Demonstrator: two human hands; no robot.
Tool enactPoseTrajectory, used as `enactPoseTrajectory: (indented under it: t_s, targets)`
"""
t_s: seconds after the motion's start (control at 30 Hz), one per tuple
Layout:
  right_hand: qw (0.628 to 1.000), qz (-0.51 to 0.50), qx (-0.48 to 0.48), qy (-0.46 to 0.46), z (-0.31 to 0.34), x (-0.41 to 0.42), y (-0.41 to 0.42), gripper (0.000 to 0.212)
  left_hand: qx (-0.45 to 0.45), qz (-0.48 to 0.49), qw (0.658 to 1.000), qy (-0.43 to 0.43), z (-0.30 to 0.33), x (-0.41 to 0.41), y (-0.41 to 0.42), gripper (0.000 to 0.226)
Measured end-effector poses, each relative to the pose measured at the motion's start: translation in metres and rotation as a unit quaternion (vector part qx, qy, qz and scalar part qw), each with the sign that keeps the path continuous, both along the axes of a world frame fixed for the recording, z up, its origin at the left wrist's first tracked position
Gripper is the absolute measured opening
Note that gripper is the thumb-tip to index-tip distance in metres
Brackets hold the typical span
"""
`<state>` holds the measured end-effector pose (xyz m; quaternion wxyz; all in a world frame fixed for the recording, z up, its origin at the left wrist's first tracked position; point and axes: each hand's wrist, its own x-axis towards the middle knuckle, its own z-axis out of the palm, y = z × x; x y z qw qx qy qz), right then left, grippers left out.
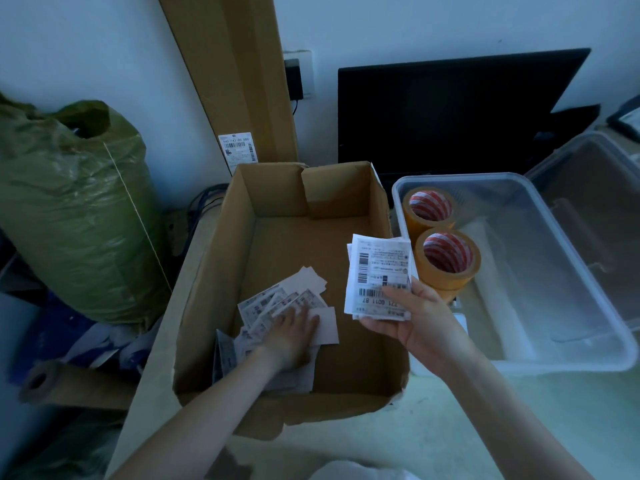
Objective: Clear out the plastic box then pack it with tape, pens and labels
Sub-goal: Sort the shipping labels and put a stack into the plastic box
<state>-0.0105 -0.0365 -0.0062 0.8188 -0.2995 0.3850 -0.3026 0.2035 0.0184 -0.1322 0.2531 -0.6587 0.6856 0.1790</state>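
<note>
The step in hand appears to be gathering shipping labels for the plastic box (568, 271). The right hand (415, 320) grips a stack of printed labels (379, 275), thumb on top and fingers underneath, above the right wall of the cardboard box (211, 271). The left hand (294, 330) rests with fingers nearly flat on the loose labels (277, 306) scattered over the cardboard box floor; whether it has any pinched cannot be told. Sweep the loose labels into one pile before lifting, and square them against the held stack so no slip falls. Two tape rolls (446, 258) already stand at the near-left end of the plastic box, which sits just beside the cardboard box on the surface (450, 427). Lift the stack over the cardboard wall and the plastic rim; the open room lies right of the rolls.
</note>
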Motion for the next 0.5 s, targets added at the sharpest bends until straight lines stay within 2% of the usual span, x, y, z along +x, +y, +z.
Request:
enactPoseTrajectory:
  t_s: [0.07,0.13,0.23,0.3,0.37,0.43,0.5]
  targets:
    - [1.0,-0.006,0.0,0.001,-0.001,0.0,0.002,0.027,0.0,-0.027,0.999,-0.032,0.002,-0.006,-0.003,0.064]
    - [1.0,-0.01,-0.002,0.005,-0.003,0.0,0.004,0.028,0.001,-0.013,1.0,-0.019,0.004,-0.007,-0.006,0.055]
    - [1.0,-0.019,0.001,0.014,-0.006,-0.001,0.006,0.029,-0.02,0.009,0.999,0.03,0.006,-0.002,-0.007,0.043]
    - [1.0,-0.023,-0.003,0.021,-0.007,-0.001,0.007,0.029,-0.055,0.055,0.99,0.115,0.005,0.004,-0.005,0.036]
    - [0.999,-0.03,-0.014,0.031,-0.007,-0.001,0.008,0.029,-0.104,0.152,0.96,0.212,0.007,0.007,-0.004,0.031]
    - [0.998,-0.038,-0.028,0.044,-0.007,-0.002,0.01,0.031,-0.135,0.252,0.918,0.275,0.017,0.006,-0.007,0.027]
    - [0.996,-0.045,-0.046,0.06,-0.008,-0.001,0.012,0.033,-0.182,0.35,0.851,0.346,0.036,0.002,-0.007,0.03]
